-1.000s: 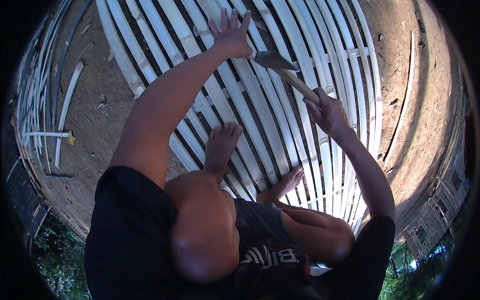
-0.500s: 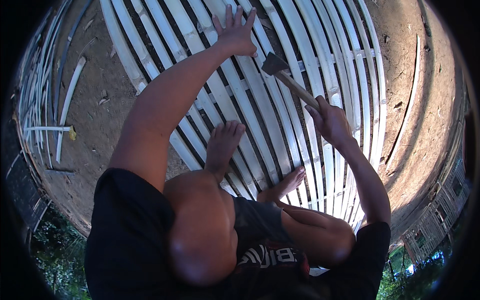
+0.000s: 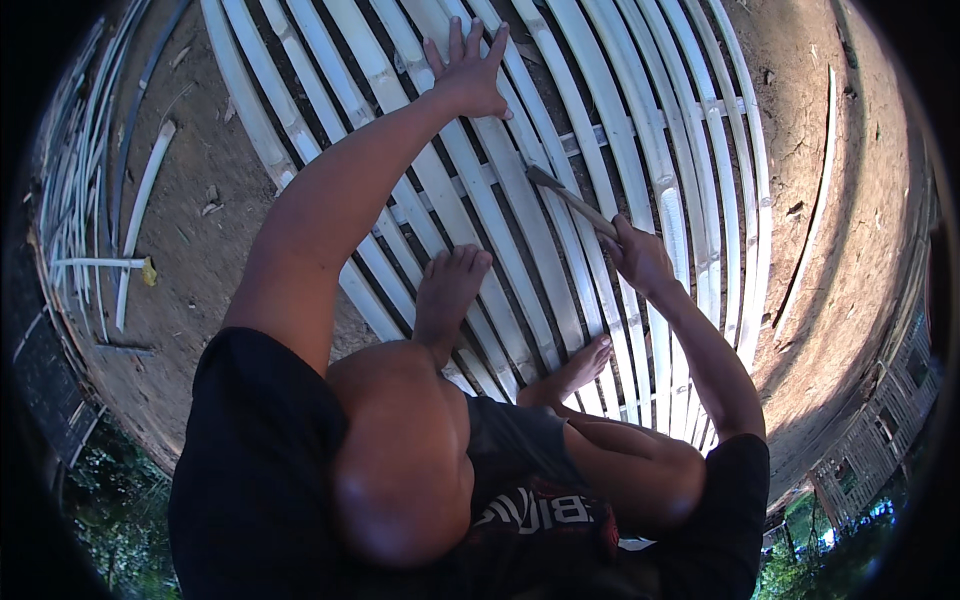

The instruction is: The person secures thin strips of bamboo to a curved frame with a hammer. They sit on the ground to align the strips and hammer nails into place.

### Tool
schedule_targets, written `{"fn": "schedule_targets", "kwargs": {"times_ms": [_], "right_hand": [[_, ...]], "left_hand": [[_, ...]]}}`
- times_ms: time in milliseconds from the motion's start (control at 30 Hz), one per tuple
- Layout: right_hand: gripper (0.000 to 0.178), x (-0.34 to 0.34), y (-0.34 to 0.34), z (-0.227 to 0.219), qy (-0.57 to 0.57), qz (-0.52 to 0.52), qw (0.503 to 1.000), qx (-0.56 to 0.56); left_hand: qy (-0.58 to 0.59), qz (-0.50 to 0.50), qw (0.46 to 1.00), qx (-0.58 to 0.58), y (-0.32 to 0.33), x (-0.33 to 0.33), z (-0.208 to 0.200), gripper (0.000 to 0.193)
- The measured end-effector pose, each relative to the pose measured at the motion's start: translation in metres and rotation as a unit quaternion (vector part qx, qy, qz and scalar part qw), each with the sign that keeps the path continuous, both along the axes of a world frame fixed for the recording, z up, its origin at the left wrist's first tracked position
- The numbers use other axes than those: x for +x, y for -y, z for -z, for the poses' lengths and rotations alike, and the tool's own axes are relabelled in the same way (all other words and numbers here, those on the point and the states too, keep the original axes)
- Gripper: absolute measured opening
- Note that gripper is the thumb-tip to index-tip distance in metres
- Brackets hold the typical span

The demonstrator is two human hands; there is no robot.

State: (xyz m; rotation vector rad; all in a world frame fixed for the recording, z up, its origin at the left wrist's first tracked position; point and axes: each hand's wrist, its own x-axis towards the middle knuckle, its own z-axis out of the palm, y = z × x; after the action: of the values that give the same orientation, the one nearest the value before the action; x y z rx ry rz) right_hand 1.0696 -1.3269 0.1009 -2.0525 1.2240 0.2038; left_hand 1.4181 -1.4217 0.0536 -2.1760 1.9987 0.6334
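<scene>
Long pale split-bamboo slats lie side by side with narrow gaps, over thin crosspieces. My left hand rests flat on the slats at the far middle, fingers spread, with nothing in it. Closed round the wooden handle of a small hatchet, my right hand is to the right and nearer to me. The hatchet's dark head is low over the middle slats, seen nearly edge-on; whether it touches them I cannot tell. My bare feet are on the slats.
Brown earth surrounds the slats. At the left lie a bundle of thin strips and a loose pale piece of bamboo. A long thin strip lies on the ground at the right. A woven slatted panel is at the far right edge.
My right hand has brought the hatchet down and a little toward me, and its head has turned from broadside to nearly edge-on. My left hand stays in place on the slats.
</scene>
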Motion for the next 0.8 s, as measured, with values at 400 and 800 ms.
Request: {"fn": "schedule_targets", "kwargs": {"times_ms": [400, 800], "right_hand": [[0.03, 0.032, -0.032, 0.024, -0.01, -0.082, 0.996, 0.028], [0.031, 0.035, -0.02, -0.016, -0.019, -0.048, 0.995, 0.088]], "left_hand": [[-0.103, 0.111, 0.971, -0.185, -0.02, 0.041, 0.051, 0.107], [-0.104, 0.094, 0.99, -0.002, -0.014, 0.028, 0.008, 0.102]]}}
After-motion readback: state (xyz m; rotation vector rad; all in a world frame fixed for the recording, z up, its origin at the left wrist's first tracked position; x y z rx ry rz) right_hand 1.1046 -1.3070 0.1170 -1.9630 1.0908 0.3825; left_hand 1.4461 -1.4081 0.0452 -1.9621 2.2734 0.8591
